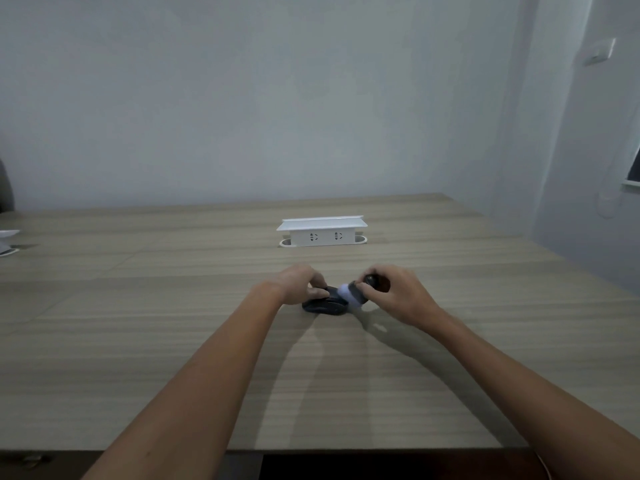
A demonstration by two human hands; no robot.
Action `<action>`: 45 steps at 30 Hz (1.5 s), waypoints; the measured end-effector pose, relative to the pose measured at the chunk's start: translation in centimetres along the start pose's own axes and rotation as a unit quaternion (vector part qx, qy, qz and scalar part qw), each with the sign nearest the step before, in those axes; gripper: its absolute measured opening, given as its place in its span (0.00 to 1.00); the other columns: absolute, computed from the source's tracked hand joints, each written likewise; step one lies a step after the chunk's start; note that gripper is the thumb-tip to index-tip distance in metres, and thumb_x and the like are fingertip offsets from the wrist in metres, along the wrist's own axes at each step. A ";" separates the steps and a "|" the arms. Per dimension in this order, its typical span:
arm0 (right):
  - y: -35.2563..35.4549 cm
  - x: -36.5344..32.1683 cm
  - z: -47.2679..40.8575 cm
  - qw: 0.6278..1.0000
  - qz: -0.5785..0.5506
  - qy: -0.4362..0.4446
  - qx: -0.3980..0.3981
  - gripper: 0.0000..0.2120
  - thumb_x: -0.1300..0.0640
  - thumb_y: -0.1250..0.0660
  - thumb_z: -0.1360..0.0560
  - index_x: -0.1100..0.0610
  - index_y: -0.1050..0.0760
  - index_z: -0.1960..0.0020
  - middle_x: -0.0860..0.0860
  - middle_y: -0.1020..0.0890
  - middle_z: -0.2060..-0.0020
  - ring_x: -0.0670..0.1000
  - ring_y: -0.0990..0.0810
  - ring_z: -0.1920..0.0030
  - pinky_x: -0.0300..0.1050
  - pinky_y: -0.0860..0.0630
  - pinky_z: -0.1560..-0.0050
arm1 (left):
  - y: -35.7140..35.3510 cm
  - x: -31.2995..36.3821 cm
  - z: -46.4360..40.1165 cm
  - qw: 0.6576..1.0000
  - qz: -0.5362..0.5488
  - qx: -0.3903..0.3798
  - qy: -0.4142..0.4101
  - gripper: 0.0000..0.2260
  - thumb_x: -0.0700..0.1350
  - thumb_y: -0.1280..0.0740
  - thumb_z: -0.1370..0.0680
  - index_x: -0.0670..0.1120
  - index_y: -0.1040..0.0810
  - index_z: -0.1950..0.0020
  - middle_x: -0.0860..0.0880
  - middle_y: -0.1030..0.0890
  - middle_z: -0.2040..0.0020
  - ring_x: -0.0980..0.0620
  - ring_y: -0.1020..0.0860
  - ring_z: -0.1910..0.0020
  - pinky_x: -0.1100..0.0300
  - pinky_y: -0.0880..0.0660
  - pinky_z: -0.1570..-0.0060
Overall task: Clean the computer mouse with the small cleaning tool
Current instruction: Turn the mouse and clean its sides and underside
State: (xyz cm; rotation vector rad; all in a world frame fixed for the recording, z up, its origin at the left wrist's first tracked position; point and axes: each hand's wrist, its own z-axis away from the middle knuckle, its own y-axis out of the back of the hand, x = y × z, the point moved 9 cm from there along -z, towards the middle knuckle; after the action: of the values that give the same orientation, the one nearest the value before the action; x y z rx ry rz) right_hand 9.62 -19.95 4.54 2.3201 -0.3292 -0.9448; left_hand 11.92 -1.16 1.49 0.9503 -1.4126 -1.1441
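Pale wood-grain laminate covered the wide table [138,341], its streaks running left to right and its near edge cutting across the bottom of the view above a dark gap. Two bare forearms reached out over it from the lower corners, throwing soft shadows on the matt surface.

Toward the middle of the table lay the dark, low, rounded plastic computer mouse [323,304], flat on the laminate. The left hand [298,284] was curled over its left and far side, fingers bent down around the shell and the thumb pressed along its top, gripping it. The right hand [394,296] was closed around the small cleaning tool [353,294], a short dark barrel with a rounded pale, soft-looking head; the fingers were wrapped tight on the dark end and the tool was tilted down to the left, so that the pale head met the right side of the mouse. Blur made the head's texture impossible to tell.

Farther back, well apart from the hands, stood a white rectangular plastic socket box [322,232] with a flared flat lid and two outlets facing the viewer, seated in an oval white grommet. Beyond it rose a plain, smooth, grey-white wall [277,98], with a white switch plate [601,51] at the upper right.
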 end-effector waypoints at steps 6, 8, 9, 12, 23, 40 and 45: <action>-0.5 1.2 0.2 1.000 0.011 -0.017 0.007 0.03 0.59 0.29 0.25 0.56 0.16 0.54 0.48 0.14 0.61 0.47 0.17 0.59 0.41 0.23 0.57 | -0.5 -1.0 0.4 0.997 0.074 0.014 0.005 0.14 0.49 0.31 0.21 0.45 0.19 0.39 0.47 0.17 0.41 0.47 0.21 0.41 0.52 0.25 0.38; -0.1 0.9 -0.1 0.999 0.026 -0.009 0.026 0.03 0.59 0.29 0.25 0.57 0.16 0.55 0.49 0.14 0.62 0.50 0.17 0.59 0.44 0.22 0.57 | -0.6 -1.2 0.5 0.995 0.101 0.012 0.004 0.13 0.49 0.30 0.22 0.44 0.18 0.41 0.47 0.17 0.43 0.47 0.19 0.43 0.51 0.24 0.38; 0.0 0.6 -0.1 0.999 0.023 -0.004 0.030 0.04 0.59 0.29 0.25 0.58 0.16 0.55 0.48 0.14 0.62 0.49 0.17 0.59 0.44 0.22 0.57 | -0.6 -1.4 0.5 0.994 0.111 0.011 0.005 0.13 0.49 0.29 0.23 0.44 0.18 0.42 0.47 0.16 0.44 0.47 0.19 0.44 0.51 0.23 0.39; -0.5 0.2 0.1 1.000 -0.014 0.002 0.005 0.03 0.59 0.28 0.25 0.56 0.15 0.55 0.47 0.14 0.62 0.46 0.16 0.59 0.39 0.23 0.57 | -0.8 -1.6 0.5 0.993 0.122 0.005 -0.001 0.15 0.52 0.29 0.24 0.47 0.19 0.40 0.45 0.17 0.46 0.46 0.19 0.46 0.50 0.22 0.41; -2.1 1.7 -0.1 0.996 -0.033 -0.053 -0.060 0.03 0.57 0.27 0.26 0.55 0.14 0.56 0.50 0.14 0.64 0.41 0.22 0.66 0.37 0.27 0.62 | -1.5 -1.2 0.3 0.996 0.074 -0.034 -0.027 0.20 0.55 0.35 0.20 0.52 0.24 0.29 0.44 0.16 0.45 0.45 0.20 0.47 0.53 0.26 0.46; -2.0 0.2 -1.1 0.988 -0.053 -0.078 -0.124 0.06 0.55 0.28 0.24 0.56 0.14 0.55 0.48 0.18 0.68 0.41 0.25 0.72 0.35 0.28 0.67 | -1.8 -1.9 -0.3 0.990 0.142 -0.005 -0.009 0.18 0.52 0.33 0.21 0.51 0.23 0.32 0.43 0.18 0.45 0.46 0.20 0.47 0.58 0.26 0.51; -1.3 1.2 -2.1 0.991 0.079 -0.083 -0.069 0.06 0.58 0.30 0.27 0.56 0.14 0.57 0.47 0.16 0.65 0.38 0.24 0.69 0.38 0.30 0.60 | -1.9 -1.6 -0.3 0.990 0.144 -0.005 -0.006 0.18 0.51 0.33 0.20 0.50 0.23 0.31 0.46 0.19 0.48 0.49 0.21 0.51 0.62 0.27 0.58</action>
State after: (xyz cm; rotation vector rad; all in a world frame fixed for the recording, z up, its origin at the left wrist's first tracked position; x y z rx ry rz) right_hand 11.97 -18.53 4.23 2.0634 -0.4933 -1.0477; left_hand 12.35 -0.10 -0.71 0.7044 -1.4974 -0.9415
